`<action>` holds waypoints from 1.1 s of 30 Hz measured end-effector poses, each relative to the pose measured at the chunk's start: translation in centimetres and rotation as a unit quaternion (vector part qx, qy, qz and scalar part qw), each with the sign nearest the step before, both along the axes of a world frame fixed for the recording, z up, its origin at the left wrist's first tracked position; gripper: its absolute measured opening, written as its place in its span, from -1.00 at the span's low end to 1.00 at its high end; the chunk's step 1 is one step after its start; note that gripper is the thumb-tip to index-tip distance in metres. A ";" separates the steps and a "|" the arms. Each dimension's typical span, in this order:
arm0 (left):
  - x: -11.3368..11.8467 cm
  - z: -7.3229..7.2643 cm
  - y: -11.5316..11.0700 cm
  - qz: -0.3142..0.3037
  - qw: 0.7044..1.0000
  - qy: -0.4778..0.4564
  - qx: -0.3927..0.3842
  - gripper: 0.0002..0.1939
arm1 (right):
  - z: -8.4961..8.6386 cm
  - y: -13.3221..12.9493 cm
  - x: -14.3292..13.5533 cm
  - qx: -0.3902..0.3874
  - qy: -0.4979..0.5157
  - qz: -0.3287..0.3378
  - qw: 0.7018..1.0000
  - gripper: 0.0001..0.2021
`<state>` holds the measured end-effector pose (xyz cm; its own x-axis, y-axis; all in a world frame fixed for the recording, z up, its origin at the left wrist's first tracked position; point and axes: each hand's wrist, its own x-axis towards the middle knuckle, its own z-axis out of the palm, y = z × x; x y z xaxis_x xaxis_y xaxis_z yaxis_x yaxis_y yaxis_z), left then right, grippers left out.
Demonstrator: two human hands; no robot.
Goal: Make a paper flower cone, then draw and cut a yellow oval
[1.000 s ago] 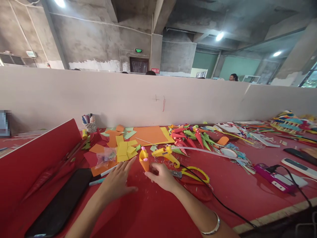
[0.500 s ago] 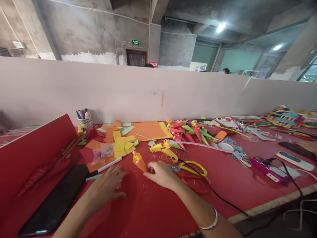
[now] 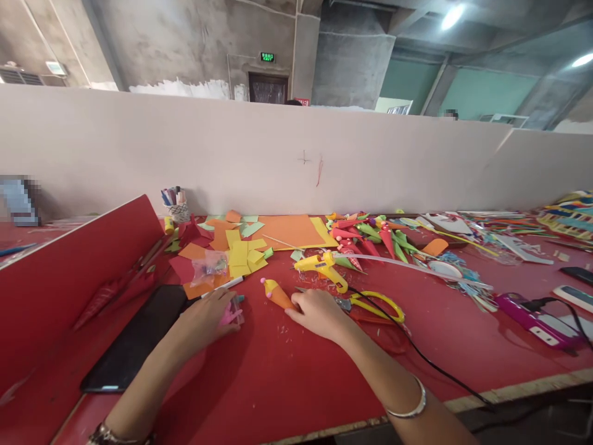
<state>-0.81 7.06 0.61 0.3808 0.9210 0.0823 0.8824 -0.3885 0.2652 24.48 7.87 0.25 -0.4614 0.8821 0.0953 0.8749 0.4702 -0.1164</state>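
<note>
My right hand (image 3: 317, 314) pinches the pointed end of a small orange paper cone (image 3: 279, 296), which lies tilted just above the red table. Its wide end is yellow and carries small pink balls. My left hand (image 3: 207, 321) is curled round a small clear plastic bag (image 3: 236, 311) with pink pieces inside; some fingertips are hidden. A yellow glue gun (image 3: 322, 266) with a long clear glue stick lies beyond my right hand. Yellow-handled scissors (image 3: 380, 306) rest beside that hand. Near my left fingers lies a white marker (image 3: 227, 285).
A black phone (image 3: 139, 337) lies beside my left forearm, near an upright red board (image 3: 115, 253). Coloured paper pieces (image 3: 241, 253), finished cones (image 3: 365, 235) and a pen cup (image 3: 176, 210) stand or lie further back. At right is a purple power strip (image 3: 537, 321), with a black cable.
My left hand has closed from spread fingers onto the plastic bag. My right hand keeps its hold on the cone, now tilted more to the left. The camera view has shifted.
</note>
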 end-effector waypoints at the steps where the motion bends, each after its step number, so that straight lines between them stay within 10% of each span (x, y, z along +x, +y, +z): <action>1: 0.1 0.1 0.0 -0.003 1.000 0.005 -0.011 -0.72 | 0.1 0.0 0.0 0.010 -0.018 0.004 1.000 -0.69; 11: 1.7 2.6 -0.9 -0.016 0.992 -0.125 -0.007 -0.61 | 0.5 -0.3 -0.4 0.058 0.071 0.040 0.995 -0.60; 19: 4.0 1.9 -0.4 -0.104 0.980 -0.161 0.045 -0.55 | 0.9 -1.2 -1.5 0.006 0.375 0.205 0.904 -0.76; 33: 5.4 1.5 -1.2 -0.195 0.969 -0.019 0.151 -0.48 | 0.5 -1.5 -2.0 -0.096 0.451 0.131 0.878 -0.88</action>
<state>4.59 5.90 2.13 0.6865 0.6395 0.3461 0.6445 -0.7555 0.1175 22.50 6.38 0.75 -0.4641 0.7964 0.3877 0.2512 0.5381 -0.8046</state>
